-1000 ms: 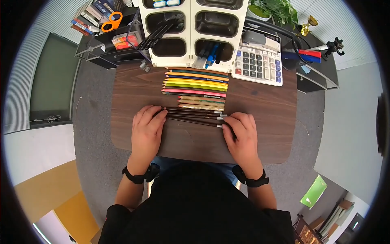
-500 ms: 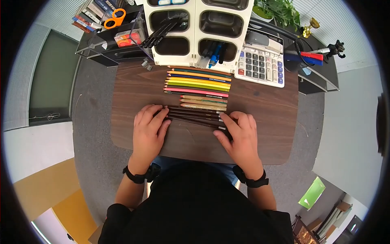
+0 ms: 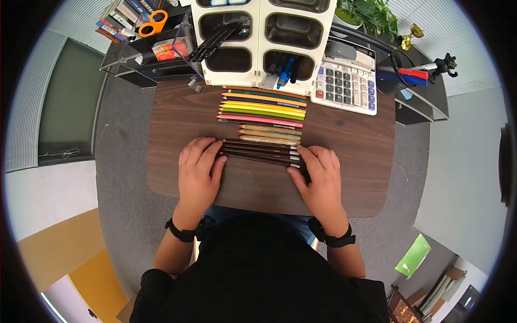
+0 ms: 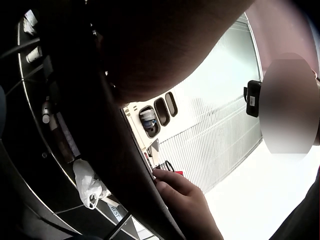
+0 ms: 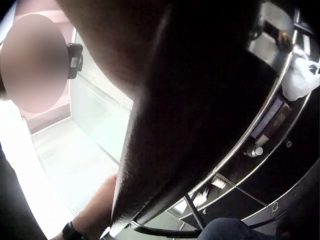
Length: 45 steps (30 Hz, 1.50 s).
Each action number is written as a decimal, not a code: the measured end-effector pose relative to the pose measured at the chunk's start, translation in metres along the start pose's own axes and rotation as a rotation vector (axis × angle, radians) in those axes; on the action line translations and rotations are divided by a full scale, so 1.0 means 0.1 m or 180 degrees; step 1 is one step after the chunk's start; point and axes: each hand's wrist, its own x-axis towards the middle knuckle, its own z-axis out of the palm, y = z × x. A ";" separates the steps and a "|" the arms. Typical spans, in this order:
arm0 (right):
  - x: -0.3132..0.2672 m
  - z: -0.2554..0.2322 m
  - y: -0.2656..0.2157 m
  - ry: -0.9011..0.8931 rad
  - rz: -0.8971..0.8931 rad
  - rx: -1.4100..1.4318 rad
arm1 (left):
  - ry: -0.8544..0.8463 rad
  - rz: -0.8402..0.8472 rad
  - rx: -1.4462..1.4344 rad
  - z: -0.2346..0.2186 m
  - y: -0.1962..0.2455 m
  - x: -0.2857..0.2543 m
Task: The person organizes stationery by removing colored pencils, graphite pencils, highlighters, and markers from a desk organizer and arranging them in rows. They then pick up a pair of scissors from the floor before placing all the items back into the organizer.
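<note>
Several dark brown pencils (image 3: 261,153) with pale ends lie side by side on the brown table (image 3: 350,140) in the head view. My left hand (image 3: 198,167) rests at their left tips, its index finger and thumb touching there. At the pale ends, my right hand (image 3: 321,175) has its index finger and thumb spread against them. Just beyond lie natural-wood pencils (image 3: 269,133), then a row of coloured pencils (image 3: 262,110) in pink, yellow, orange and green. The left wrist view shows the right hand (image 4: 185,200) past the table edge; pencils are hidden in both wrist views.
A white organizer (image 3: 258,43) with black compartments, holding pens, stands at the table's back. Beside it are a calculator (image 3: 344,83) and a potted plant (image 3: 371,16). Orange scissors (image 3: 153,24) and books sit back left. A small grey clear piece (image 3: 195,84) lies near the organizer.
The dark pencils were splayed, with the nearest one slanting; now they lie closer together with their pale ends nearly level. The right thumb and index finger moved apart, then against those ends.
</note>
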 end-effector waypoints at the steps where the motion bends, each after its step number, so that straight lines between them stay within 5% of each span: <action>1: 0.00 0.01 0.00 -0.0001 0.0005 -0.0002 | 0.0006 -0.0048 -0.0006 0.01 0.00 0.00; 15: 0.03 0.01 -0.04 0.0237 0.0158 0.0041 | -0.0075 -0.0184 -0.0023 -0.02 0.00 0.00; 20: -0.05 0.00 0.03 0.0482 0.0324 0.0213 | 0.0216 -0.0610 -0.0165 0.00 -0.04 -0.09; 33: -0.02 -0.01 0.01 0.0378 0.0090 -0.0048 | 0.0114 -0.0268 0.0219 0.01 -0.03 -0.11; 37: 0.04 0.00 -0.03 0.0487 0.0120 0.0060 | 0.0197 -0.0484 -0.0324 -0.08 -0.07 -0.07; 45: 0.02 -0.01 -0.05 0.0497 0.0147 0.0077 | 0.0795 -0.0079 -0.0276 -0.66 0.06 0.69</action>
